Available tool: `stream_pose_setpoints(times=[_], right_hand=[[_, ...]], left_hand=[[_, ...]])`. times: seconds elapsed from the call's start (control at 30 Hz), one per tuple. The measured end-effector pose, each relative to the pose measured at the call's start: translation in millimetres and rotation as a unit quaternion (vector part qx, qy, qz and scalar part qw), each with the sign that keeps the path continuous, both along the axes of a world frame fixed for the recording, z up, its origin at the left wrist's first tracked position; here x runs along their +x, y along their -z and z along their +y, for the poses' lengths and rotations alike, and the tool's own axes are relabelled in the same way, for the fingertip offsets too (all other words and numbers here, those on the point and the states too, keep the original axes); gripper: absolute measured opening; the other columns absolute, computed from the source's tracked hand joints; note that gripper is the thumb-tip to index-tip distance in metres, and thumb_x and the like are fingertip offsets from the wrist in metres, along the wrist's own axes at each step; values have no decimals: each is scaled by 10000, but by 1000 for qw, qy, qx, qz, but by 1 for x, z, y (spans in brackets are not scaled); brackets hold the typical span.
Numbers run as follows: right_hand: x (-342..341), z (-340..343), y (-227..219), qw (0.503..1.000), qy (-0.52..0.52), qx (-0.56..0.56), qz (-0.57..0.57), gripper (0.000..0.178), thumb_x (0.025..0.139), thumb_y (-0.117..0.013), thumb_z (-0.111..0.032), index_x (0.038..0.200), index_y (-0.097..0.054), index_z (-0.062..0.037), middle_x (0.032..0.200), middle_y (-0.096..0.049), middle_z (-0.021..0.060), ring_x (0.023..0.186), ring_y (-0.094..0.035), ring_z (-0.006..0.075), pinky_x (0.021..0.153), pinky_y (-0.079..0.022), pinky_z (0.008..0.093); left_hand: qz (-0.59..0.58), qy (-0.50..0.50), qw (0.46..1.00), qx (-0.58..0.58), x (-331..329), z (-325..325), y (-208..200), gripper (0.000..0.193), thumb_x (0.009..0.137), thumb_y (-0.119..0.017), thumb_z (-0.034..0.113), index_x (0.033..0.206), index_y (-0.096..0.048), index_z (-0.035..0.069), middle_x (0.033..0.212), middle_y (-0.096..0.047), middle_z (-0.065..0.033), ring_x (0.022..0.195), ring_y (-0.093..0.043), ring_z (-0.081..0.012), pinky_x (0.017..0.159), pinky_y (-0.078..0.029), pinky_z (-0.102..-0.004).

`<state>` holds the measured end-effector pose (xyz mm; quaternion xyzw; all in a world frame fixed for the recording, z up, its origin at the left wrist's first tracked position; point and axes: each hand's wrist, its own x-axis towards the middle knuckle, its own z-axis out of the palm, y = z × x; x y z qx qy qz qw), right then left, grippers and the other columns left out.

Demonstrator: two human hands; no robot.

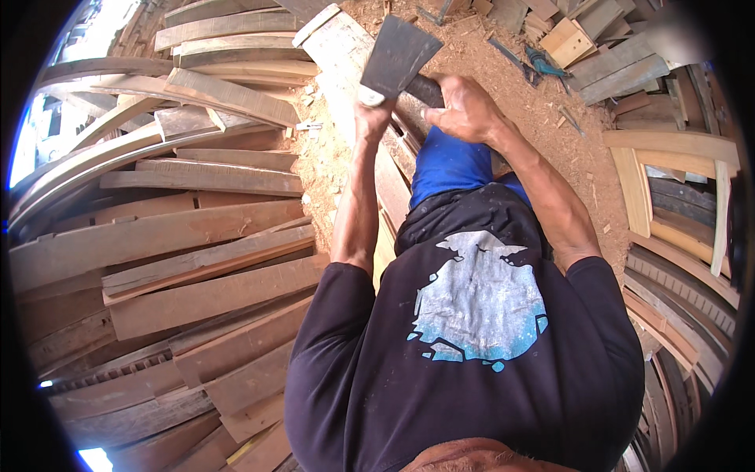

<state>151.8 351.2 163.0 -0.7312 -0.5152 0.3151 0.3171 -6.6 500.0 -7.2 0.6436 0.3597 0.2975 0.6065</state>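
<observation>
My right hand (469, 112) is closed around the thick dark neck of a hatchet-like tool. Its flat dark blade (401, 57) flares toward the upper end and is tilted over a long pale board (340, 57). Just under the blade's lower left corner, my left hand (373, 119) has its fingers closed. A small whitish piece (370, 96) shows at its fingertips, touching or very near the blade; what it is I cannot make out. The rest of the tool's handle is hidden behind my right hand.
Stacked wooden planks (165, 228) crowd the left side. Sawdust and chips cover the floor (566, 181). A teal power tool (544, 61) lies at the upper right, near wood offcuts (568, 43). Further right stands a wooden frame (633, 189) beside more curved boards.
</observation>
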Motion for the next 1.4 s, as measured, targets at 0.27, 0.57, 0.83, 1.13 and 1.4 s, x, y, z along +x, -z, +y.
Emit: stream_pose_setpoints(times=[0.27, 0.57, 0.83, 1.13, 1.4], right_hand=[[-18, 11, -56, 988, 48, 145, -31, 323, 861, -733, -215, 1086, -681, 11, 824, -712, 179, 781, -718, 299, 740, -566, 422], [-6, 12, 32, 982, -34, -49, -179, 385, 844, -679, -148, 1215, -679, -46, 672, -627, 113, 596, -623, 219, 559, -545, 368], [-8, 13, -56, 978, 52, 202, -1, 303, 879, -734, -200, 1093, -677, 6, 790, -694, 109, 711, -651, 196, 700, -533, 354], [-7, 17, 39, 964, -13, -87, -252, 347, 838, -739, -183, 1140, -664, -29, 802, -720, 183, 772, -734, 357, 703, -580, 443], [-22, 27, 2, 968, 50, 201, -141, 337, 842, -715, -191, 1149, -670, -59, 776, -714, 191, 769, -738, 367, 678, -585, 453]], left_hand=[[-75, 17, 997, -20, -17, 13, 17, 265, 837, -818, 116, 982, -598, 89, 789, -644, 11, 749, -615, -99, 679, -510, -292], [66, 83, 992, 62, -26, -6, 24, 213, 889, -763, 209, 1057, -656, 134, 906, -708, 26, 923, -677, -121, 852, -546, -324], [28, -5, 998, 60, -9, 8, -22, 268, 803, -824, 103, 983, -630, 65, 807, -685, -7, 745, -653, -141, 669, -541, -285], [27, 78, 988, 130, -2, -13, -17, 381, 818, -759, 18, 1166, -608, 51, 1034, -688, -41, 919, -658, -130, 785, -551, -282], [58, 99, 992, 46, -12, -9, 2, 332, 847, -772, 71, 1138, -613, 68, 918, -701, -16, 845, -672, -134, 720, -562, -294]])
